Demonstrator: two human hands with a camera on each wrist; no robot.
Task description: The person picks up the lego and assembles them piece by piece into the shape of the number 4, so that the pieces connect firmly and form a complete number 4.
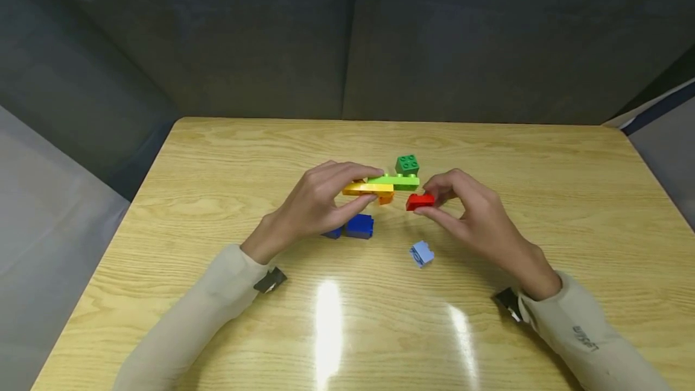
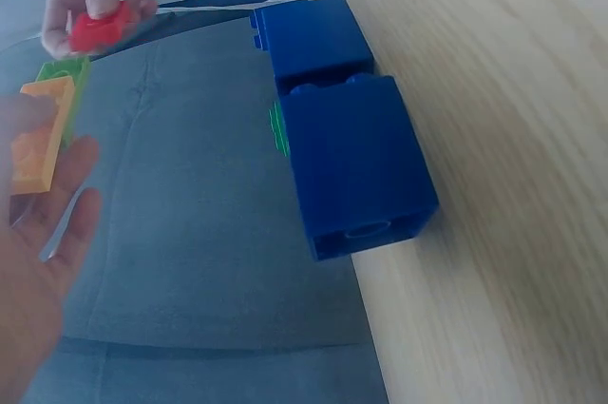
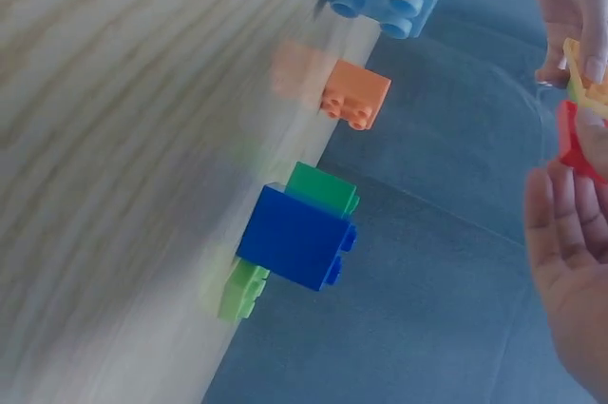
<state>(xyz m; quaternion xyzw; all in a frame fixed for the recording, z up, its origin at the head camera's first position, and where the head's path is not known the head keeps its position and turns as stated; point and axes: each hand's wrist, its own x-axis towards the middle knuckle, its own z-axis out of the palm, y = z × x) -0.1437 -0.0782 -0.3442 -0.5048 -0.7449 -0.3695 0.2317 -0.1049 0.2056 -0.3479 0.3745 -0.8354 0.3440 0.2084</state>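
One long yellow plastic brick is clamped between the thumb and fingers of the left hand, extending past the fingertips to the right. A lime-green plastic brick lies against it and projects farther right; whether the two are joined cannot be determined. The right hand is clamped on a short red plastic brick, pinched between thumb and fingers at the hand's left side. In the head view the red brick sits just right of the yellow brick and apart from it. Appearance: the yellow brick is slim and smooth-sided; the lime-green brick carries round studs along its top; the red brick is glossy and partly covered by the fingers. The remaining bricks rest on the wood-grain desk. A dark green brick, its four studs facing up, lies beyond the lime-green brick. A small orange brick shows behind the yellow brick. Two dark blue bricks, one nearer the right and one partly hidden by the left hand, lie side by side. A light blue brick lies tipped, nearer the wearer than the red brick.
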